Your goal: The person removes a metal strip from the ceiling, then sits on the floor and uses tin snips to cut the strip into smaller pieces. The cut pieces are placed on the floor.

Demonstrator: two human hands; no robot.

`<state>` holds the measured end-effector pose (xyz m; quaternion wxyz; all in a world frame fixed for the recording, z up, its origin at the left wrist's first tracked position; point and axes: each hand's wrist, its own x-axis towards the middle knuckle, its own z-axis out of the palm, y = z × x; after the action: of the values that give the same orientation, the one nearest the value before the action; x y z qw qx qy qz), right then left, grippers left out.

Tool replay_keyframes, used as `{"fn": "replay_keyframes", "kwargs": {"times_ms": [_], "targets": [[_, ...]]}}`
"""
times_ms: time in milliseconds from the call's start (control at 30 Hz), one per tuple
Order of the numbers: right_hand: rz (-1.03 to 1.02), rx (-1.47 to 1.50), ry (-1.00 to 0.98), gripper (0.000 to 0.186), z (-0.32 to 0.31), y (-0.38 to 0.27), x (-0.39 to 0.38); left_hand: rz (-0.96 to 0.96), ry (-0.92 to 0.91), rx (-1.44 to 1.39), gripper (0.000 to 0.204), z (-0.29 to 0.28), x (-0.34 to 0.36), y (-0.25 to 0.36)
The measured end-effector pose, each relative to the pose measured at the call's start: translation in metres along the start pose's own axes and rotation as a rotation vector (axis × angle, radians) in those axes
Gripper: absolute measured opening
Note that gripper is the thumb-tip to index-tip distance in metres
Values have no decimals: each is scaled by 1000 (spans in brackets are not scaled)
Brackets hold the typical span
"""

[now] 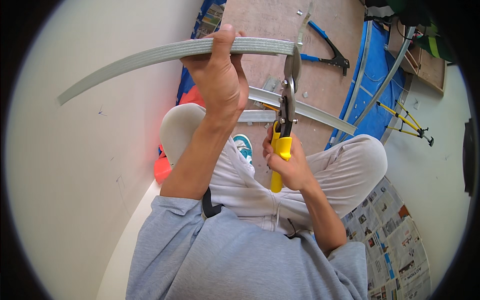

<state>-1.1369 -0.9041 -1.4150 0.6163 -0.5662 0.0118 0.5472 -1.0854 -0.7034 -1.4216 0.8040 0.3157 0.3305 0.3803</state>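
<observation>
My left hand [220, 82] grips a long galvanised metal channel [135, 61], raised in front of me, with the thumb over its ribbed face. The channel's left part extends close to the white wall. My right hand [294, 165] is closed round the yellow handles of tin snips [283, 150], which point away from me. At the channel's right end the snips' blades meet the metal; whether they have cut into it I cannot tell. Below the channel, more metal profiles [320, 116] lie between my bent knees and the brown board [270, 22].
A lever tool with blue handles [340, 59], like a hand riveter, and small metal offcuts lie on the board. To the right are blue sheeting [372, 70] with long metal profiles, a wooden box [427, 70] and a yellow tripod [411, 120]. Newspaper [395, 235] covers the floor at lower right.
</observation>
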Motion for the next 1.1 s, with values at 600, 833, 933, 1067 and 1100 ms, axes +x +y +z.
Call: {"fn": "replay_keyframes", "kwargs": {"times_ms": [600, 833, 933, 1067, 1100], "targets": [[-117, -164, 252, 36, -73, -46, -53, -642, -776, 926, 57, 27, -39, 29], [-94, -234, 229, 35, -85, -50, -68, 580, -1152, 1349, 69, 77, -35, 75], [-73, -194, 179, 42, -80, -45, -72, 285, -1260, 1575, 70, 98, -7, 36], [-15, -73, 170, 48, -83, -37, -72, -285, -1342, 1428, 65, 95, 0, 6], [-11, -54, 151, 52, -84, -35, -72, -300, -1339, 1409, 64, 92, 1, 3]]}}
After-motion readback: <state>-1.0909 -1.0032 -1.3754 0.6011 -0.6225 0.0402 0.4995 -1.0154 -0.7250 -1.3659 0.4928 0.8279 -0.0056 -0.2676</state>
